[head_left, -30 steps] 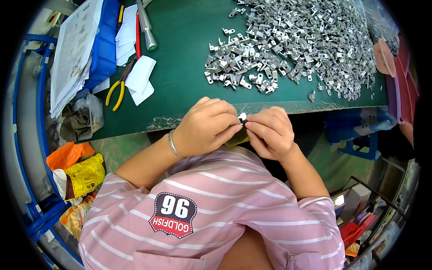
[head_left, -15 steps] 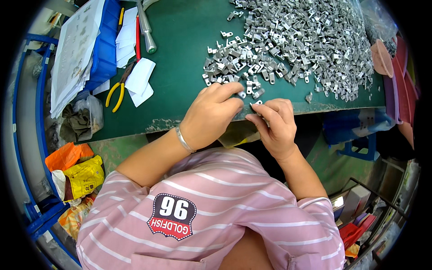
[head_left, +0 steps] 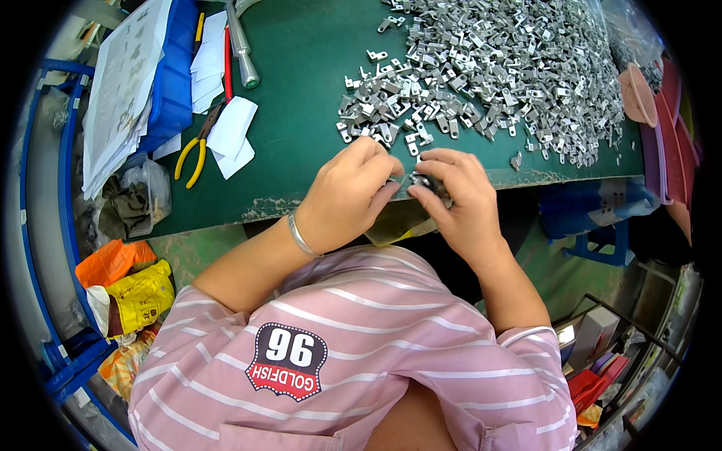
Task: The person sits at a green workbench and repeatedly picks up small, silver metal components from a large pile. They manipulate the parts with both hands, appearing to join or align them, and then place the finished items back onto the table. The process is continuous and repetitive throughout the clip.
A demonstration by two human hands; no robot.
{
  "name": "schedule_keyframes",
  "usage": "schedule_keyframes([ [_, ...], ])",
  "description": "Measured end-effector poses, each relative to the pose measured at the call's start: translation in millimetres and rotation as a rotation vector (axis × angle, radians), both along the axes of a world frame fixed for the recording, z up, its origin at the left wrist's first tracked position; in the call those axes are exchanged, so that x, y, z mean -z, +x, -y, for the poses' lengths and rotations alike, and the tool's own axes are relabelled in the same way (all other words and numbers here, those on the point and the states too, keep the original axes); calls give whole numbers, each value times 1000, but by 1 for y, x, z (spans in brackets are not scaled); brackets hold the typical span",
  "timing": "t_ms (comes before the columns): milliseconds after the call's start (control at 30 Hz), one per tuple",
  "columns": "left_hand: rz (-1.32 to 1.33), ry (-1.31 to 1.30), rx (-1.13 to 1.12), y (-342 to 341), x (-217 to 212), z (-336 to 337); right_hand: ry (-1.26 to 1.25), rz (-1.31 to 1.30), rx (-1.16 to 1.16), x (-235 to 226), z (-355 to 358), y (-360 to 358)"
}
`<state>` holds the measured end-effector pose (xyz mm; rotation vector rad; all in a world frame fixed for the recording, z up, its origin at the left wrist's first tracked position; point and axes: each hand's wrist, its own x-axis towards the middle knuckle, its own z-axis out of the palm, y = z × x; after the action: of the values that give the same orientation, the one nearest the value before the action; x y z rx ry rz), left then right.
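Small grey metal brackets [head_left: 519, 75], L-shaped with a hole, lie in a big heap on the green table; a looser group spreads toward its near edge. Right in front of that edge my two hands nearly meet. My right hand [head_left: 465, 197] curls around a few metal brackets [head_left: 427, 180], mostly hidden by its fingers. My left hand [head_left: 347, 194], with a silver bangle on the wrist, is closed, thumb against fingertips. A blurred metal bit shows at those fingertips, too small to make out. Two or three loose brackets [head_left: 416, 140] lie just beyond the fingers.
Yellow-handled pliers [head_left: 192, 156], white paper slips [head_left: 232, 126] and a red-handled tool [head_left: 229, 64] lie on the left of the table. Beside them stands a blue bin [head_left: 171, 98] with paper sheets. A pink basket [head_left: 638, 96] is at the right edge, a blue stool [head_left: 602, 244] below.
My right hand has moved slightly up and opened around the brackets, showing more metal in it. My left fingers have drawn back from the loose brackets and dipped toward the right hand.
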<state>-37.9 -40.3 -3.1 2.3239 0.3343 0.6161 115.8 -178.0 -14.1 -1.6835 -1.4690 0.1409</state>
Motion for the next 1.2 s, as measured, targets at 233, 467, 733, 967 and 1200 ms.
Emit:
schedule_keyframes([
  [233, 75, 112, 252, -14, 5, -6, 155, 23, -262, 12, 10, -12],
  [467, 106, 184, 108, 2, -1, -4, 162, 139, 42, 5, -7, 8],
  [733, 30, 253, -24, 21, 7, -2, 117, 129, 19, 13, -13, 12],
  [967, 103, 119, 151, -4, 7, -4, 119, -65, -326, 6, 9, 8],
  [1200, 100, 134, 77, -16, 1, -4, 126, 125, 38, 0, -30, 9],
])
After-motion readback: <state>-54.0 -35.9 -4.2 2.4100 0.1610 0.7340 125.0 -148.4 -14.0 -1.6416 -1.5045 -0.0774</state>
